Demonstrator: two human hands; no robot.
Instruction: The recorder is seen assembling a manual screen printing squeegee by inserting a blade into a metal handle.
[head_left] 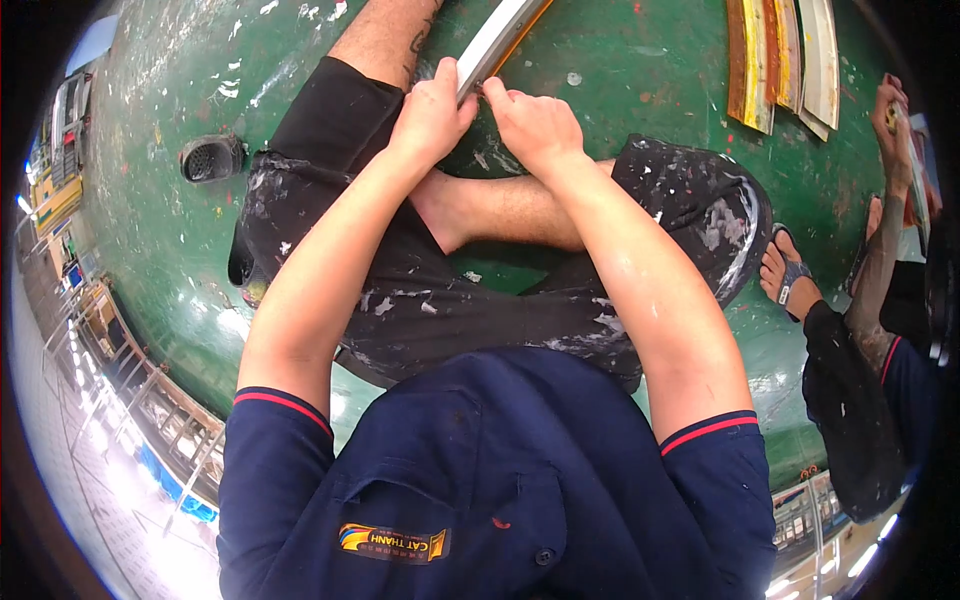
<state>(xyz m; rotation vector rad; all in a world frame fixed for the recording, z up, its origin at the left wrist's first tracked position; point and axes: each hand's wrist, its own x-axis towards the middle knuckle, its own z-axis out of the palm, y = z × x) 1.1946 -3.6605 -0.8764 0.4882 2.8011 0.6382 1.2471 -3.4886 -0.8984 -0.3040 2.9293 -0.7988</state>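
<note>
A long, straight white bar (pixel 497 38) with an orange-brown strip along its right side runs from my hands up past the top of the view. My left hand (pixel 432 118) is closed around its near end, thumb against the bar. Just right of that end, my right hand (pixel 538 128) has its thumb and forefinger pinched together close to the orange edge. What sits in that pinch is too small to make out. Both hands are above my crossed legs, whose black trousers (pixel 420 310) carry white paint smears.
Several curved-looking white, yellow and brown strips (pixel 757 70) lie on the green floor (pixel 640 60) at the upper right. Another person (pixel 860 360) sits at the right, a hand (pixel 890 115) raised around something. A dark slipper (pixel 212 158) lies at the left, racks (pixel 150 390) beyond it.
</note>
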